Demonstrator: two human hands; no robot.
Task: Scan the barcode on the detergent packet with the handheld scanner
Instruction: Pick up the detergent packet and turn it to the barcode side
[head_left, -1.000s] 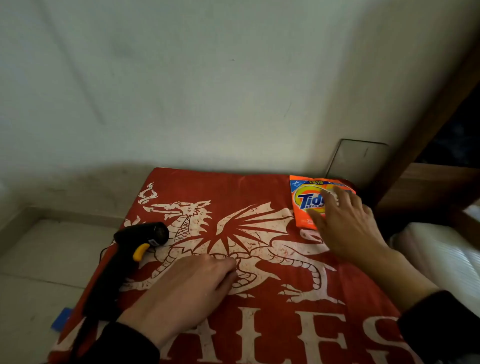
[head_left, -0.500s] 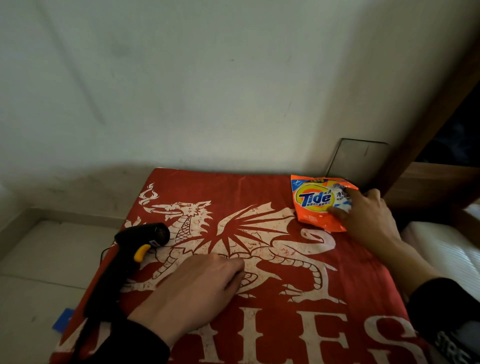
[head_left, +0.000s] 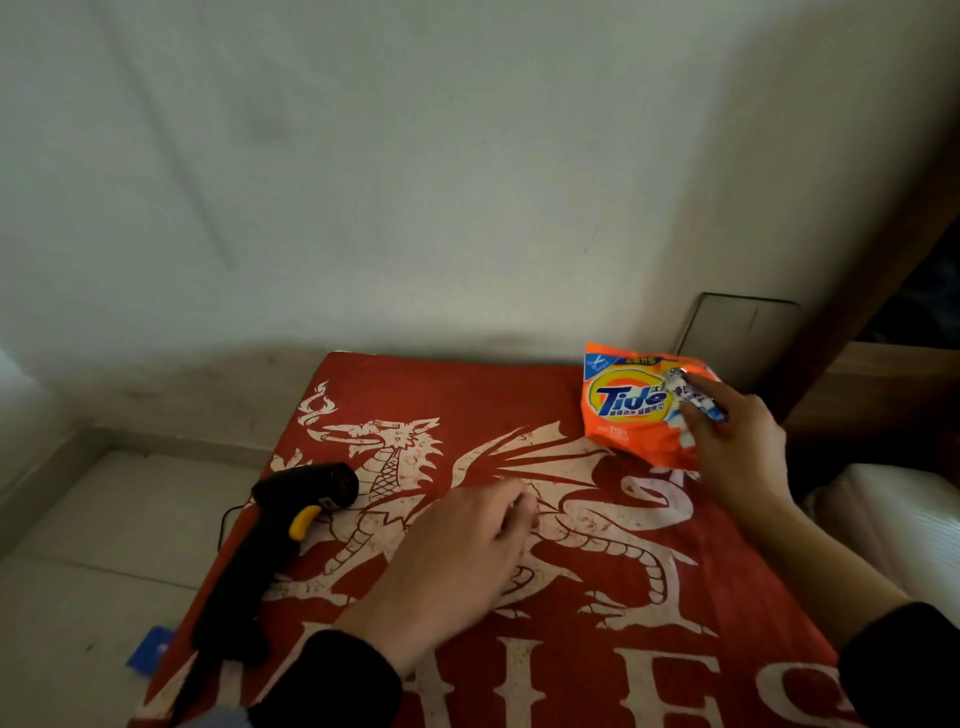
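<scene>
An orange Tide detergent packet is at the far right corner of the red cloth, its right edge raised off the surface. My right hand grips that right edge, thumb on the printed front. The barcode is not visible. A black handheld scanner with a yellow trigger lies on the cloth's left edge, head pointing away from me, nobody touching it. My left hand rests palm down on the middle of the cloth, fingers loosely curled and blurred, to the right of the scanner.
The red cloth with a white dragon and letters covers a low surface against a pale wall. A grey panel leans in the corner behind the packet. A wooden frame and white bedding lie right; tiled floor and a blue object lie left.
My right hand slid from on top of the packet to its right edge, took hold and tilted it up. My left hand shifted slightly forward on the cloth. The scanner stayed put.
</scene>
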